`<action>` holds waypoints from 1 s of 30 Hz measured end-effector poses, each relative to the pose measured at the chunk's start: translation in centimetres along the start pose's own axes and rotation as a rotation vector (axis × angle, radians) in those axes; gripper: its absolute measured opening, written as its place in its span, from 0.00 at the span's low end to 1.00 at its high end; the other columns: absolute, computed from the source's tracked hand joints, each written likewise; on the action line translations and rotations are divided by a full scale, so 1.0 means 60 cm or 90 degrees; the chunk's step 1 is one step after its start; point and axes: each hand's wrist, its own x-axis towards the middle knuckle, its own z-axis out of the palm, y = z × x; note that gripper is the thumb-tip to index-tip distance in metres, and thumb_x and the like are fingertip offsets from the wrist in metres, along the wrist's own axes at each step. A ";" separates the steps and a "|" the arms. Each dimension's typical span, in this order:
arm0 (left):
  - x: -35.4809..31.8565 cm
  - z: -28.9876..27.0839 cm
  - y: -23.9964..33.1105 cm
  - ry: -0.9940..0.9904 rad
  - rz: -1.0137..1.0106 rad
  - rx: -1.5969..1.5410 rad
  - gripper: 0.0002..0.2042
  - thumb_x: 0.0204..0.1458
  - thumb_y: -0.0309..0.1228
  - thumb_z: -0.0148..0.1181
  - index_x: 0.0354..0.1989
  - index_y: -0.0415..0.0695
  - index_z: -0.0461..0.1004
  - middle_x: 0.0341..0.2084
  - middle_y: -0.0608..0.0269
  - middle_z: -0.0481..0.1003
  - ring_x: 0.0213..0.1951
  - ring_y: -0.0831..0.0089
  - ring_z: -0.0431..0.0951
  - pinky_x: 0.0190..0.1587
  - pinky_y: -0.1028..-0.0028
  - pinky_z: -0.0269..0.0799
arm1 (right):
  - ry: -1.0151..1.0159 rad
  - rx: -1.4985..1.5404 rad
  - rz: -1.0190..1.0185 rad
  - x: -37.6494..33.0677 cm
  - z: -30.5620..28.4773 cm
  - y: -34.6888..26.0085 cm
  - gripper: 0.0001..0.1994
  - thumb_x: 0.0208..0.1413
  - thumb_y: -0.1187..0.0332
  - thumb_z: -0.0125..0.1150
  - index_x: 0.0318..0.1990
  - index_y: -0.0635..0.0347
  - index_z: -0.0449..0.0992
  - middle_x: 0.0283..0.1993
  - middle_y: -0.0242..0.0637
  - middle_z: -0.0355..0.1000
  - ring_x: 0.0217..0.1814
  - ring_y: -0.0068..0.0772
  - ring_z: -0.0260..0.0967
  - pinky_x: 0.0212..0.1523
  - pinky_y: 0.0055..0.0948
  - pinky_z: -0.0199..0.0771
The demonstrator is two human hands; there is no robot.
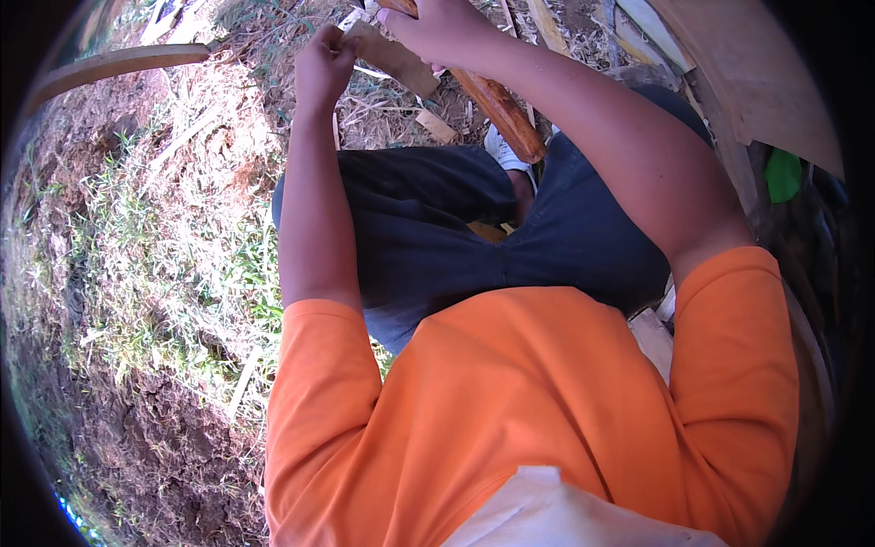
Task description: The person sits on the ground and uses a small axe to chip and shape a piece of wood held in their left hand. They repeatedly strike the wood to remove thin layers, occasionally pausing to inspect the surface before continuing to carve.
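Left fingers: your left hand (323, 75) is closed on the upper-left end of the flat wood piece (397, 62); the thumb side is pressed to it.
Wood piece: it leads off to the right of those fingers, its long axis slanting down toward your legs; your left hand is the nearer one, at its end.
Right fingers: your right hand (444, 33) is wrapped round the wooden handle (503, 115), just beyond the wood; whether its fingertips touch the piece, you cannot tell.
Handle: it slants much as the wood does, its thick butt passing below your right fingers toward your body; its other end runs to the top edge.
Edges near you: the butt reaches close to the white shoe (501, 148) and between your dark trousers (428, 187).
Under the wood: a small offcut (437, 126) lies on your side of it.
Room: left of your left fingers spreads grass (232, 283), with a curved strip (128, 62) farther off; well right of your right fingers, broad boards (775, 77) limit sideways reach.
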 end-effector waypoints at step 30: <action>0.009 -0.002 0.035 0.071 -0.021 0.071 0.05 0.53 0.27 0.61 0.32 0.38 0.73 0.19 0.48 0.73 0.23 0.61 0.73 0.29 0.60 0.68 | 0.003 -0.113 -0.012 -0.017 0.005 0.025 0.17 0.64 0.61 0.57 0.53 0.64 0.74 0.37 0.54 0.78 0.34 0.51 0.81 0.38 0.46 0.79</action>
